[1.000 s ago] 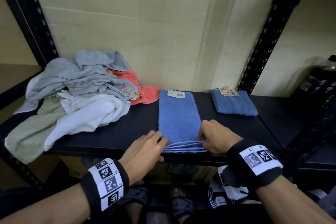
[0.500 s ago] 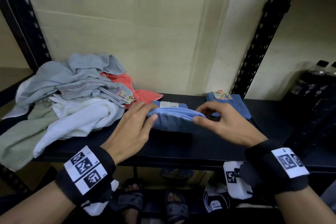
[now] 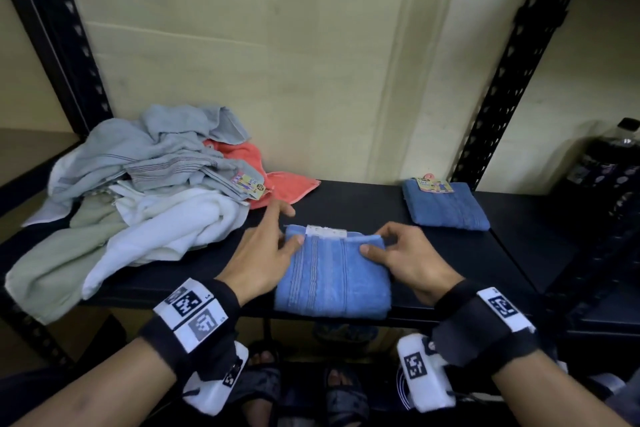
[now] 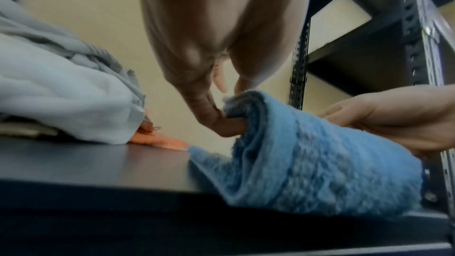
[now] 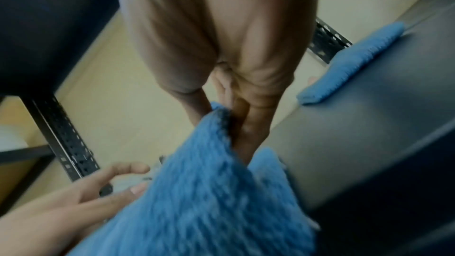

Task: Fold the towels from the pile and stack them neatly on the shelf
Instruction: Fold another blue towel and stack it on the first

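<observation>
A blue towel [image 3: 332,274] lies folded in half at the front edge of the black shelf [image 3: 346,201], with its white label [image 3: 325,231] showing at the far edge. My left hand [image 3: 270,250] has its thumb on the top layer's far left corner. In the left wrist view a finger [image 4: 229,127] is tucked into the towel's fold [image 4: 295,153], while the other fingers stretch past the corner. My right hand [image 3: 398,253] pinches the far right corner, thumb on top. A second folded blue towel [image 3: 445,204] sits at the back right.
The pile of unfolded towels [image 3: 145,204], grey, white, pale green and coral, fills the shelf's left half and hangs over the front edge. Black perforated uprights [image 3: 512,66] stand at both sides. A dark bottle [image 3: 609,159] stands at the far right. Sandalled feet show below.
Both hands lifted the near end of the flat blue towel and carried it to the far end. The towel now lies doubled over, with both hands at its far corners.
</observation>
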